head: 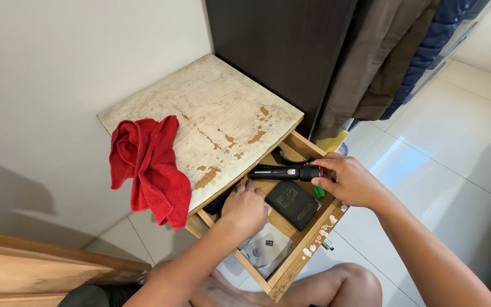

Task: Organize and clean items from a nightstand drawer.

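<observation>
head view, right hand: the right hand (pixel 350 182) is curled round the head end of a black flashlight (pixel 285 171), fingers and thumb closed on it, holding it level just above the open drawer (pixel 308 241).
head view, left hand: the left hand (pixel 245 207) reaches down into the near-left part of the drawer, knuckles up and fingers bent; what the fingertips touch is hidden, so whether it grips anything cannot be told.
head view, flashlight: it lies crosswise over the back half of the drawer, its tail pointing toward the tabletop edge, lifted clear of the things below.
head view, drawer contents: a dark flat case (pixel 292 203) sits just under the flashlight, a pale flat packet (pixel 268 248) lies nearer the front, and a small green thing (pixel 318 192) peeks out beneath the right hand.
head view, around: a red cloth (pixel 149 165) hangs over the left edge of the worn wooden table (pixel 223 108); clothes (pixel 382 62) hang behind, above a tiled floor (pixel 456 165).
step in hand: judged as lifting the flashlight out of the drawer while the other hand feels among the rest.
next move calls for: keeping the grip firm on the head end and raising the tail clear of the drawer's wall.
</observation>
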